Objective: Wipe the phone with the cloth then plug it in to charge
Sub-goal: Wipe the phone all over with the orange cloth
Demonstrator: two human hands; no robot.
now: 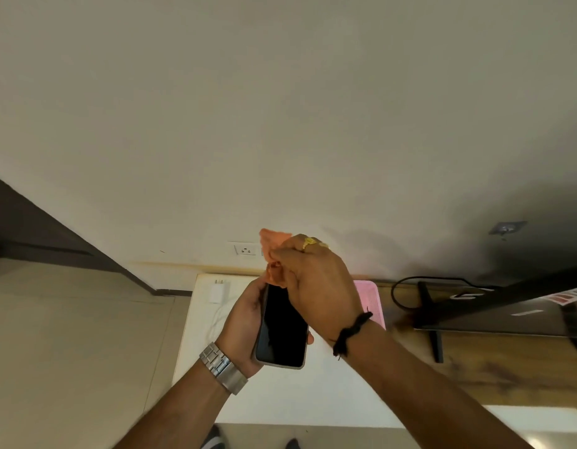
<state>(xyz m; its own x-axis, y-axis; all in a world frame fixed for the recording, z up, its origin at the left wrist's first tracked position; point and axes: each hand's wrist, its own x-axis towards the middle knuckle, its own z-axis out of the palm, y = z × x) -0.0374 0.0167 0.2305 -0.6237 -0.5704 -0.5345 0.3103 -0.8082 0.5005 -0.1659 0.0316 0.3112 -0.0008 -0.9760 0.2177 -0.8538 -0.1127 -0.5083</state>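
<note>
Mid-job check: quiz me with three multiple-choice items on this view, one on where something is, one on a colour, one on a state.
1. Where does the white charger lie?
A. On the white table, left of the phone
B. In the pink basket
C. In the wall socket

2. What colour is the cloth?
A. Blue
B. Orange
C. Grey

3. How is the phone's screen?
A. Lit
B. Cracked
C. Dark

Answers:
1 A: the charger lies flat on the table, apart from the wall socket.
2 B: the right hand grips an orange cloth.
3 C: the phone, held by the left hand, shows black.
</note>
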